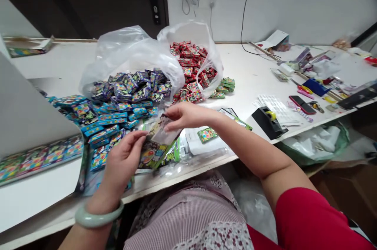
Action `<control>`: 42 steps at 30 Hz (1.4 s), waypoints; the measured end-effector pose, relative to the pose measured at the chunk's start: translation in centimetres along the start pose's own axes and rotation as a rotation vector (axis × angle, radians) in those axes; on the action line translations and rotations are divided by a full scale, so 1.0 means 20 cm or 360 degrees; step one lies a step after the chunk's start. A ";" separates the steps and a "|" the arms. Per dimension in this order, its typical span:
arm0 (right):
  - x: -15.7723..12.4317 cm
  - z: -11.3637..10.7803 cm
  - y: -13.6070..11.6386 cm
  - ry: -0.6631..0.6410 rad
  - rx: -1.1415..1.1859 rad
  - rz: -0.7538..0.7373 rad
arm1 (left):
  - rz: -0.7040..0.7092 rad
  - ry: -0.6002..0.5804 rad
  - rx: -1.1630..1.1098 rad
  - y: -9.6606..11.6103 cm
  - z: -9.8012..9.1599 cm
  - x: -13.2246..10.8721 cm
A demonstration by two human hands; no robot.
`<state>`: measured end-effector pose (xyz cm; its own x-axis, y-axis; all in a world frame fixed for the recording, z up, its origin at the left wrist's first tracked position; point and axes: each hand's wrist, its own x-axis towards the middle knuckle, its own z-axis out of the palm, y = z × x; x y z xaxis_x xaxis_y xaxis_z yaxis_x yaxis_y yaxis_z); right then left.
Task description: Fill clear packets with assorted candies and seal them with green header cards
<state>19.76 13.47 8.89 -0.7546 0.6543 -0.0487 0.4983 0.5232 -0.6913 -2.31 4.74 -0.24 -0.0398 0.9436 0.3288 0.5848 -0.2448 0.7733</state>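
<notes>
My left hand pinches the left edge of a dark, colourful printed packet at the front of the table. The fingers of my right hand are closed on a pale printed card at the packet's upper end. Whether the card is partly inside the packet, I cannot tell. Beneath and beside them lie green-and-black packets and clear plastic. To the right of the packet, a small green printed box rests on a white sheet.
Blue boxes are heaped on the left, with purple packs and red packs spilling from plastic bags behind. A white carton stands far left. Rightward are a tape dispenser, a phone and scissors.
</notes>
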 end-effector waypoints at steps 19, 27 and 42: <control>-0.19 0.36 0.04 0.1118 0.0577 -0.0131 | 0.0027 0.0118 0.0301 0.04 -0.05 -0.16; -0.18 0.62 0.02 0.0476 0.1571 0.0088 | -0.0797 0.0014 -0.1151 0.14 0.05 -0.21; -0.13 0.81 0.02 0.1140 0.0922 0.0352 | -0.0661 -0.0054 -0.0776 0.04 0.09 -0.46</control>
<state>15.06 3.12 -3.04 -0.1312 0.9863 0.0996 0.1639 0.1206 -0.9791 -0.05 -3.80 -3.65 -0.1533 0.9862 -0.0624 0.0899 0.0768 0.9930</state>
